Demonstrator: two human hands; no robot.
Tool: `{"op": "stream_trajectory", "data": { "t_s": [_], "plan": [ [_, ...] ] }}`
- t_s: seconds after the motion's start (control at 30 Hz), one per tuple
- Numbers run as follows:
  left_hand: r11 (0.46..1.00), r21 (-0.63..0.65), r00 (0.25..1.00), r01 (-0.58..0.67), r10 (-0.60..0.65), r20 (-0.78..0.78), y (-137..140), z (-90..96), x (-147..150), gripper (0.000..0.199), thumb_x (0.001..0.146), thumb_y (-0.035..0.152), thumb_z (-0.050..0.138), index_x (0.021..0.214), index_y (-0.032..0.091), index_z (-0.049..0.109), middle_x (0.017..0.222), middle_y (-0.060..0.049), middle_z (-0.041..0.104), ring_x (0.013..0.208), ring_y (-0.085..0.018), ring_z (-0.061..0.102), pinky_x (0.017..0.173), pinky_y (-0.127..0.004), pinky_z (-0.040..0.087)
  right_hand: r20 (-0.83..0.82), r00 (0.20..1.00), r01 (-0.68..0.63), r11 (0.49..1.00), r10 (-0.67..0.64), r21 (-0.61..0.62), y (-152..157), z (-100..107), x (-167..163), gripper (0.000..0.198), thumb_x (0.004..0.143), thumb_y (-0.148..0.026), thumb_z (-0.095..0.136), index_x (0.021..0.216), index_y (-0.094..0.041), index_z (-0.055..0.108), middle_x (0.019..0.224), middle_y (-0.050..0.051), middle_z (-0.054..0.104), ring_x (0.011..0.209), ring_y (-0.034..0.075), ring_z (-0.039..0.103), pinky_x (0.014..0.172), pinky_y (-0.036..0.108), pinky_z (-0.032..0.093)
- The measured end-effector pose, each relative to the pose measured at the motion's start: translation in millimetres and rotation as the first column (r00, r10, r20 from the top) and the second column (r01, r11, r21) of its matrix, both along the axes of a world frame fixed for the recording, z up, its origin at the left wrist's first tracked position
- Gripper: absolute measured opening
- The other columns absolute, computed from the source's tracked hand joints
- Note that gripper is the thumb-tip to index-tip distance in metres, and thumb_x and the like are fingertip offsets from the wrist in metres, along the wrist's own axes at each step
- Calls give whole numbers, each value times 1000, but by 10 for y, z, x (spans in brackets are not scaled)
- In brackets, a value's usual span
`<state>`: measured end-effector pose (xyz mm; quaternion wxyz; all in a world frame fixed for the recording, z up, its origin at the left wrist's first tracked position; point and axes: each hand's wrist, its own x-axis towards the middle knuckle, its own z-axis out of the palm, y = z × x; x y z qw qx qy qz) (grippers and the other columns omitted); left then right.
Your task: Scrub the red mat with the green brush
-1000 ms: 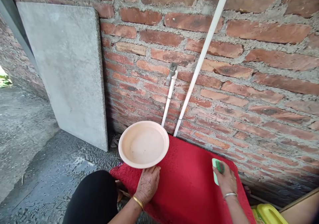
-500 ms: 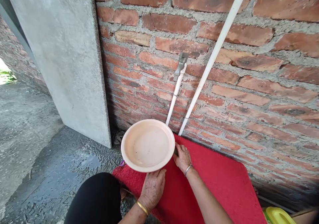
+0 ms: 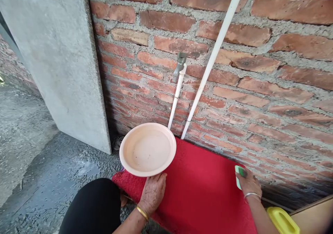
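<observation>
A pale pink plastic basin (image 3: 169, 170) sits over the far left corner of a red cloth (image 3: 205, 185), with a few dark specks on its bottom. My left hand (image 3: 153, 192), wearing a gold bangle, grips the basin's near side; its fingertips are hidden beneath the rim. Out at the cloth's right end, my right hand (image 3: 250, 184) is closed around a scrubbing brush (image 3: 237, 178) with a mint-green body and darker green bristles. The brush rests against the cloth near the wall.
A brick wall (image 3: 260, 98) rises behind the cloth, with a white pipe (image 3: 212, 59) and a grey tap (image 3: 179, 67) on a shorter pipe. At left a concrete slab (image 3: 59, 64) leans above wet ground (image 3: 70, 171). A yellow container (image 3: 282, 220) stands at the lower right.
My right hand has moved from beside the basin to the cloth's right end, and the brush now shows in it. My left hand stays at the basin. The view has shifted slightly right.
</observation>
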<state>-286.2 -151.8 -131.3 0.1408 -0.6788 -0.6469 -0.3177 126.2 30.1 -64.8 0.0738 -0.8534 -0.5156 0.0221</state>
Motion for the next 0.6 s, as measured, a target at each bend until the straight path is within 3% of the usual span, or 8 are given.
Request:
{"op": "stream_trajectory", "data": {
  "t_s": [0.1, 0.2, 0.3, 0.37, 0.43, 0.6],
  "plan": [
    [1000, 7, 1000, 2, -2, -3, 4, -7, -1, 25, 88, 9, 52, 105, 22, 64, 94, -4, 73, 87, -22, 70, 82, -39, 55, -43, 987, 155, 988, -155, 4, -87, -33, 232, 70, 86, -58, 43, 145, -20, 48, 126, 30, 59, 111, 42, 63, 84, 51, 49],
    [1000, 22, 1000, 2, -2, -5, 7, -15, 0, 25, 88, 9, 52, 105, 22, 65, 95, -4, 73, 88, -22, 70, 82, -40, 56, -89, 995, 44, 998, -40, 41, -53, -49, 49, 69, 86, -57, 44, 144, -21, 47, 123, 25, 60, 113, 39, 62, 91, 49, 47],
    [1000, 31, 1000, 0, 0, 1, 7, -21, 7, 25, 88, 9, 50, 105, 21, 64, 95, -4, 73, 89, -22, 70, 84, -40, 56, -133, 974, -175, 982, 184, 76, 33, -37, -524, 64, 85, -53, 50, 141, -22, 50, 116, 16, 64, 110, 32, 62, 95, 43, 47],
    [1000, 27, 1000, -2, 1, 13, 4, -20, 13, 26, 88, 9, 50, 106, 21, 64, 95, -5, 73, 89, -22, 70, 84, -40, 56, -154, 915, -356, 926, 373, 129, 61, -26, -1042, 57, 84, -47, 55, 136, -25, 53, 113, 11, 66, 106, 28, 63, 93, 39, 48],
    [1000, 11, 1000, -4, 3, 30, -1, -16, 20, 26, 88, 8, 50, 105, 22, 64, 95, -4, 73, 88, -21, 70, 83, -39, 56, -150, 810, -541, 821, 567, 185, 49, -31, -1582, 50, 83, -39, 59, 132, -28, 56, 112, 8, 66, 102, 25, 62, 92, 38, 48],
    [1000, -15, 999, 2, -2, 44, -13, -4, 29, 27, 86, 7, 51, 106, 21, 64, 95, -5, 73, 87, -22, 69, 80, -40, 56, -144, 600, -759, 617, 787, 208, -31, -118, -2608, 51, 83, -28, 64, 133, -30, 57, 122, 5, 64, 113, 22, 57, 98, 33, 43]
  ]
}}
